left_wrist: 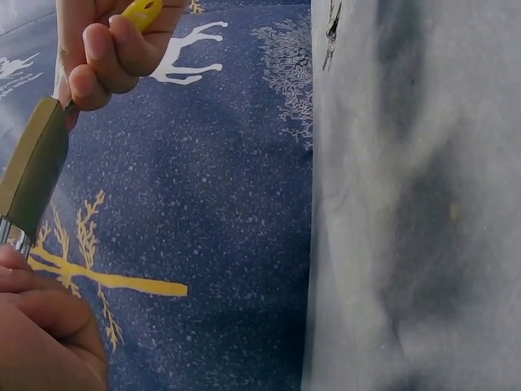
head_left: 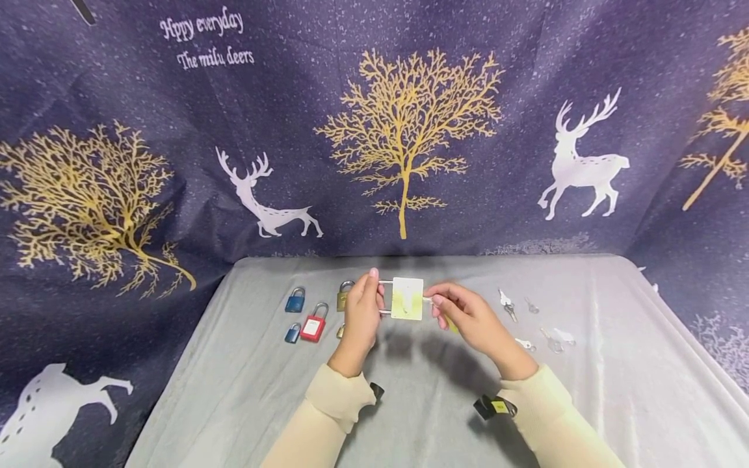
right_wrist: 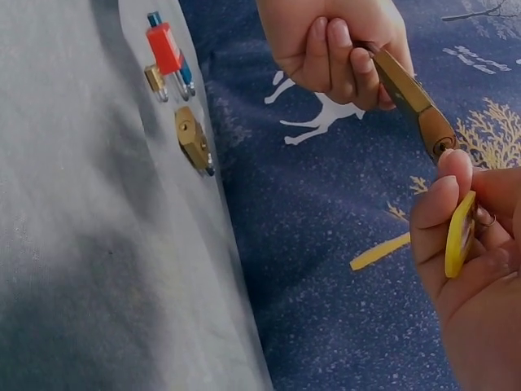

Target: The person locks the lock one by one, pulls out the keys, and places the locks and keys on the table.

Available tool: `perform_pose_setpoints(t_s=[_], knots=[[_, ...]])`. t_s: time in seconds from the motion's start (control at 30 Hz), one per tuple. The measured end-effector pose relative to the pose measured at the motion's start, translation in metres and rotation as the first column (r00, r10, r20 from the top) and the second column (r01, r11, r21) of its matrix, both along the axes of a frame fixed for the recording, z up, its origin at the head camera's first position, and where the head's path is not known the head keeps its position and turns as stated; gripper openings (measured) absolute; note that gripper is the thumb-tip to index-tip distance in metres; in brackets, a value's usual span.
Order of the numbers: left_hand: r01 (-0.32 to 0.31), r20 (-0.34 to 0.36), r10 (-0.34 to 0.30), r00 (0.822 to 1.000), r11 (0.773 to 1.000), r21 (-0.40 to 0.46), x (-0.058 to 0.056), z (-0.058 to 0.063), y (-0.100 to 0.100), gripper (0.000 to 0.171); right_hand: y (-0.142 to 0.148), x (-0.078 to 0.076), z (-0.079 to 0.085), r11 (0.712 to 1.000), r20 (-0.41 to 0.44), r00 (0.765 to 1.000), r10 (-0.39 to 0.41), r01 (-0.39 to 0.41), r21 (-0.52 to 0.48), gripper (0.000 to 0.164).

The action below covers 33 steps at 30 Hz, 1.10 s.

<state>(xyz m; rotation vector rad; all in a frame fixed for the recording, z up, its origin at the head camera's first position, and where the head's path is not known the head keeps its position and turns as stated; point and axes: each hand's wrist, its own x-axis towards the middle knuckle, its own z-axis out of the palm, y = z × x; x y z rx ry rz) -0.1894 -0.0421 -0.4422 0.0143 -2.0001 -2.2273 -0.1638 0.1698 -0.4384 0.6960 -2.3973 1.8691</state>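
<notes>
Above the table, my left hand point(head_left: 361, 312) grips a padlock point(head_left: 407, 299) by its shackle, fingers curled round the metal. The padlock lies sideways, its body pointing right, and shows brass in the right wrist view. At the keyhole end, my right hand point(head_left: 468, 315) pinches a key point(head_left: 428, 299) between thumb and fingers. The key's tip meets the padlock's bottom face, and the fingers hide most of it. A yellow tag point(right_wrist: 460, 236) hangs in the right hand by a small ring.
On the grey table cloth point(head_left: 409, 403) at left lie a blue padlock point(head_left: 295, 300), a smaller blue one point(head_left: 292, 333), a red one point(head_left: 313, 327) and brass ones point(right_wrist: 192, 138). Several keys point(head_left: 508, 305) lie at right. A dark printed curtain point(head_left: 292, 130) stands behind.
</notes>
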Motion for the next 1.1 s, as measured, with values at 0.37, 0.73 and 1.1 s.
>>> perform_pose_setpoints(t_s=[0.37, 0.73, 1.1], knots=[[0.060, 0.039, -0.059, 0.997, 0.998, -0.011, -0.004, 0.002, -0.016, 0.043, 0.004, -0.004, -0.001, 0.997, 0.017, 0.999, -0.043, 0.042, 0.063, 0.027], [0.035, 0.041, -0.033, 0.999, 0.999, -0.035, -0.013, 0.008, -0.035, 0.025, 0.018, -0.012, 0.002, 0.985, 0.055, 0.984, -0.170, 0.170, -0.006, 0.030], [-0.009, 0.019, 0.010, 1.000, 0.999, -0.053, -0.018, 0.009, -0.047, 0.022, 0.025, -0.015, 0.001, 0.979, 0.053, 0.980, -0.194, 0.197, -0.047, 0.026]])
